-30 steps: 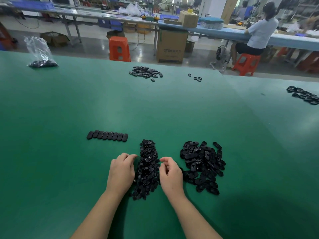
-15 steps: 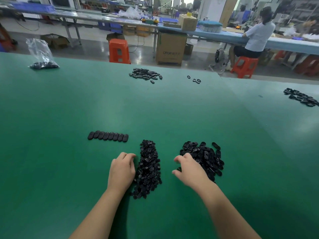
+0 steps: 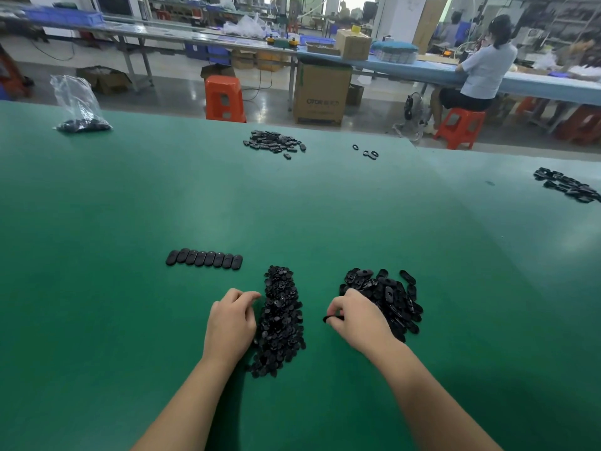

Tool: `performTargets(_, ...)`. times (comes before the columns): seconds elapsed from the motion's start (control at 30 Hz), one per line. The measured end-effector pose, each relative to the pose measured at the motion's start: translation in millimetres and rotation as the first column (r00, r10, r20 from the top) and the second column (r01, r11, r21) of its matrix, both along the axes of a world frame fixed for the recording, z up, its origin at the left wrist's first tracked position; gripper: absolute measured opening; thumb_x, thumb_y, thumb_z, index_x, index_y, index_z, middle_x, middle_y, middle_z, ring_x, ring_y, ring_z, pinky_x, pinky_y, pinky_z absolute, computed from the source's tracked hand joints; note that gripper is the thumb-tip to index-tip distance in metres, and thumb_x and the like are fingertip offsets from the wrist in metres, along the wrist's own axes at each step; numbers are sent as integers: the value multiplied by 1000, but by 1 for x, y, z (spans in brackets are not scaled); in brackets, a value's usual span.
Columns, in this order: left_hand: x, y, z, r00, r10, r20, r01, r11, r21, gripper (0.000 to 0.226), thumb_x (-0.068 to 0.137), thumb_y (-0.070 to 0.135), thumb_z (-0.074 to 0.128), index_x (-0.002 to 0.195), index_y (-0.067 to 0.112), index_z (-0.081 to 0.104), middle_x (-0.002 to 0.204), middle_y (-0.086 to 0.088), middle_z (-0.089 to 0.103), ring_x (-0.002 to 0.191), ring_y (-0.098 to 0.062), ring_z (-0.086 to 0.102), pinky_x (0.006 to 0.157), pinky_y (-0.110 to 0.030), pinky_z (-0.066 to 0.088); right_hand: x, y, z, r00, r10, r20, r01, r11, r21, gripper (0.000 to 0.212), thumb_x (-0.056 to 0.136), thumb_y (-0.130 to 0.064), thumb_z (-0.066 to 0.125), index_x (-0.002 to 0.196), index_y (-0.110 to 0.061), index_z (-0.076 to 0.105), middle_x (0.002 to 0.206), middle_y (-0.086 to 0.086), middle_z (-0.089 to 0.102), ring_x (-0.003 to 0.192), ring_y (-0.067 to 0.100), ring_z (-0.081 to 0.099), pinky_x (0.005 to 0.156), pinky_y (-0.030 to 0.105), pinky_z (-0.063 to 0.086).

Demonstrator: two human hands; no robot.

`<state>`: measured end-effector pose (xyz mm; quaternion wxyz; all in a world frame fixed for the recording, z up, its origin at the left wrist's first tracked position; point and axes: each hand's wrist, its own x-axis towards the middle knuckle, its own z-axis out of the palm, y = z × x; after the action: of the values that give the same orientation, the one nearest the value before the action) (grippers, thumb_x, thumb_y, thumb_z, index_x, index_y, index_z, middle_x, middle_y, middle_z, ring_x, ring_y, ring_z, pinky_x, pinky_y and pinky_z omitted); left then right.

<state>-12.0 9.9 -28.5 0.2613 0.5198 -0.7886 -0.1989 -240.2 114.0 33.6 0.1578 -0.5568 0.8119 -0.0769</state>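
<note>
Two heaps of black plastic parts lie on the green table (image 3: 130, 320). The long heap of small round parts (image 3: 281, 320) runs between my hands. A heap of oval parts (image 3: 390, 294) lies to its right. My left hand (image 3: 231, 323) rests with curled fingers against the left side of the long heap; whether it holds a part is hidden. My right hand (image 3: 354, 317) sits at the left edge of the oval heap and pinches one black oval part (image 3: 331, 319) between thumb and fingers. A neat row of oval parts (image 3: 204, 258) lies further left.
A far heap of black parts (image 3: 274, 142) and a few loose rings (image 3: 367, 153) lie near the table's far edge. More parts (image 3: 567, 185) lie at the right, a clear bag of parts (image 3: 79, 107) at the far left. Beyond are orange stools, boxes and a seated person.
My right hand left the long heap, reached over the oval heap, and now draws back a little with one oval part pinched. My left hand has stayed beside the long heap.
</note>
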Motion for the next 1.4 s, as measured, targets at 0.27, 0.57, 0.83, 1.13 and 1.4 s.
performTargets(0.27, 0, 2, 2, 998, -48, -45, 48, 999, -5, 36, 92, 1, 56, 104, 26, 78, 93, 12, 54, 85, -20, 50, 74, -32, 47, 27, -4, -8, 800, -109, 590, 304, 922, -241, 32, 96, -7, 54, 90, -36, 65, 81, -3, 73, 70, 7, 70, 69, 33, 61)
performTargets(0.57, 0, 3, 0, 999, -47, -6, 47, 999, 1, 33, 93, 7, 57, 107, 28, 77, 94, 13, 53, 84, -19, 47, 76, -29, 43, 63, 1, -44, 663, -110, 741, 492, 809, -321, 20, 100, -10, 60, 102, -29, 56, 88, 0, 70, 70, 11, 69, 66, 26, 60)
performTargets(0.83, 1, 4, 0, 998, -61, -1, 61, 998, -9, 31, 91, 14, 61, 111, 33, 74, 97, 16, 53, 82, -17, 47, 75, -27, 40, 65, 4, -52, 660, -130, 740, 531, 777, -337, 17, 98, -13, 66, 97, -29, 62, 83, -1, 72, 70, 15, 70, 67, 33, 61)
performTargets(1.13, 0, 5, 0, 1000, -29, -3, 29, 1000, -9, 25, 89, 13, 61, 104, 28, 75, 97, 15, 53, 80, -17, 47, 74, -28, 40, 63, 4, -57, 705, -137, 696, 500, 792, -351, 9, 98, -19, 66, 98, -29, 67, 80, 2, 71, 75, 24, 67, 73, 46, 58)
performTargets(1.4, 0, 5, -1, 999, -46, 18, 46, 999, -21, 26, 89, 14, 62, 106, 29, 75, 99, 12, 55, 82, -19, 47, 76, -29, 41, 62, 4, -59, 722, -133, 679, 485, 797, -360, 7, 98, -20, 65, 103, -23, 69, 83, -3, 69, 71, 10, 61, 66, 27, 52)
